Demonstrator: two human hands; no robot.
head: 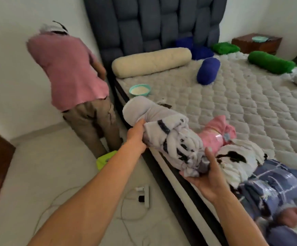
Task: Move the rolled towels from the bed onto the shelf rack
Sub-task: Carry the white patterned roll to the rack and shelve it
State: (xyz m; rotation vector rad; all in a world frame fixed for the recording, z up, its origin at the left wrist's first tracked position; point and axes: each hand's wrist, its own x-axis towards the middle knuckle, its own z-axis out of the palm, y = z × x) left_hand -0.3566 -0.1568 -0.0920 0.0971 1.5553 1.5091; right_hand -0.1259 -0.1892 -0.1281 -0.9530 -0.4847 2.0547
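I hold a rolled white-and-grey towel with black marks (169, 137) over the near edge of the bed (250, 107). My left hand (136, 137) grips its side. My right hand (208, 176) cups its near end from below. Beside it lie a pink rolled towel (215, 134), a white one with black patches (238, 157) and a blue checked one (275, 185). Farther up the mattress are a cream roll (151, 62), blue rolls (208, 71) and green rolls (270, 62). No shelf rack is in view.
A person in a pink shirt (67, 71) bends over at the left of the bed. A teal bowl (140, 90) sits on the mattress corner. A power strip with cables (144, 194) and a lime-green object (105, 159) lie on the floor. A wooden nightstand (256, 43) stands at the back right.
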